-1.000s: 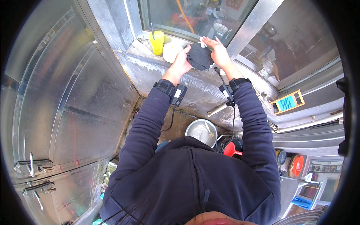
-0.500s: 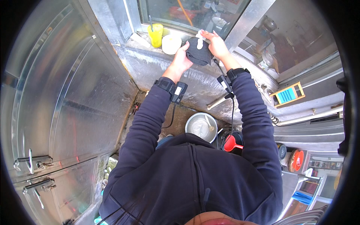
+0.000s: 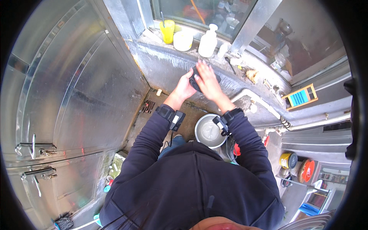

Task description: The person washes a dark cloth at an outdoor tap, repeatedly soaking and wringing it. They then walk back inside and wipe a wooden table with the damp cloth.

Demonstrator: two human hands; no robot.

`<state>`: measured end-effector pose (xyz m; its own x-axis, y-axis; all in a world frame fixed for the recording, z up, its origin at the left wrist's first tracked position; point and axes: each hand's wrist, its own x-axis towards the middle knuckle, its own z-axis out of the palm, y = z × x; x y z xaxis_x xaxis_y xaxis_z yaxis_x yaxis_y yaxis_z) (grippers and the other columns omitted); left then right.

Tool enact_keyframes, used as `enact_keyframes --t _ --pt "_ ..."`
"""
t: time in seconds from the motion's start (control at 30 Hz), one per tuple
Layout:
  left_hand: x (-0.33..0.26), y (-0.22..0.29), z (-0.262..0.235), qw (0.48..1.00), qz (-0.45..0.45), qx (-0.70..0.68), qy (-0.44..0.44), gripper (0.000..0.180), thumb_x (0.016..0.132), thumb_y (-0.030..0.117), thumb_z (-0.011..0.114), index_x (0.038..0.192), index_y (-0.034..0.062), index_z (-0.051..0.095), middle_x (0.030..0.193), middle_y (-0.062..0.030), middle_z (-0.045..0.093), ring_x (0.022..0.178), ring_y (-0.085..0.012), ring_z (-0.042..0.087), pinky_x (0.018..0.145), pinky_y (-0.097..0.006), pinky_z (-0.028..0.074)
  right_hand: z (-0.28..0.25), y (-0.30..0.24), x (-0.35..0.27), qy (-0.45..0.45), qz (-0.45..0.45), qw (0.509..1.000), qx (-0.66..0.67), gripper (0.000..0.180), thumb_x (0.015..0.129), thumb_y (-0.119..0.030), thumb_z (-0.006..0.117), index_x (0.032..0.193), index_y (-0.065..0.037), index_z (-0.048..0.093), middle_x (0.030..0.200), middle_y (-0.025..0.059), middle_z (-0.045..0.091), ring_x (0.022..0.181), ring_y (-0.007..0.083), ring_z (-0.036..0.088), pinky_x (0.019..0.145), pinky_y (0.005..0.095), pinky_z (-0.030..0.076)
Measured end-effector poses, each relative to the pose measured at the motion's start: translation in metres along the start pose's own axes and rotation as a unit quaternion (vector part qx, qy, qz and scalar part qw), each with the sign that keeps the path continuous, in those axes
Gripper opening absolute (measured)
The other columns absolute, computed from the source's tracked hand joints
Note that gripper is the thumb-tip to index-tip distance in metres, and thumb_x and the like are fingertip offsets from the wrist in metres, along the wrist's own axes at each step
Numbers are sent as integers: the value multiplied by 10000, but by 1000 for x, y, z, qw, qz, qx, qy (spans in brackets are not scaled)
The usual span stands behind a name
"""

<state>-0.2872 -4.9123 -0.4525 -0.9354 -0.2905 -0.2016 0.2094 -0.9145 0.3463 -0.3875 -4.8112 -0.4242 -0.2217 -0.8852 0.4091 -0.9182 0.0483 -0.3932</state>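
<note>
A: Left to right, what does the figure show?

B: At far left, metal cabinet doors (image 3: 76, 115) with latch handles. Along the window sill (image 3: 161, 46) stand a yellow cup (image 3: 167, 31), a pale round tub (image 3: 183, 40) and a white pump bottle (image 3: 208, 42). Below the sill, against the wet metal wall, a dark cloth (image 3: 196, 74) sits between the two hands. A steel bowl (image 3: 210, 132) stands on the floor beneath the forearms, and an orange-framed washboard (image 3: 301, 97) lies on the ledge at right.

A: Which step is in hand?

B: Judging from the pose, the cloth is being pressed or wrung against the wall just under the sill, above the bowl.

A: How are the hands set?

B: The left hand (image 3: 184, 87) is curled around the cloth's left edge, its fingers closed on it. The right hand (image 3: 207, 78) lies flat on top, fingers spread and extended, pressing rather than gripping. Both forearms reach up and forward from dark sleeves, each wrist carrying a strapped device.

A: What does the next move call for?

B: Probably a firmer two-handed hold, the right fingers folding over the cloth to match the left, with the cloth kept above the bowl so that any runoff falls into it.
</note>
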Motion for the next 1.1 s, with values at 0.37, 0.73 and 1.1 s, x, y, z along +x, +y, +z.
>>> enact_keyframes --t 0.37,0.73,1.1 --pt "-29 -67 -30 993 -106 45 18 513 1000 466 405 1338 88 487 1314 -78 559 1207 -247 528 1050 -435 382 34 17 -90 -47 183 979 72 603 1004 -365 366 1459 23 290 1528 217 269 1441 349 207 1174 471 130" --pt "-36 -44 -52 999 -21 -24 -28 554 1010 495 332 1263 46 534 1260 -114 594 1185 -277 540 1054 -439 380 30 0 -121 -113 84 985 96 622 1005 -354 356 1497 -6 204 1560 209 186 1462 341 141 1174 490 102" --pt "-39 -67 -95 988 -44 -85 119 500 1008 486 365 1253 81 528 1240 -113 592 1176 -275 539 1047 -444 385 74 -16 -124 -187 57 969 153 615 1007 -335 339 1500 0 188 1566 197 181 1463 322 153 1174 475 101"
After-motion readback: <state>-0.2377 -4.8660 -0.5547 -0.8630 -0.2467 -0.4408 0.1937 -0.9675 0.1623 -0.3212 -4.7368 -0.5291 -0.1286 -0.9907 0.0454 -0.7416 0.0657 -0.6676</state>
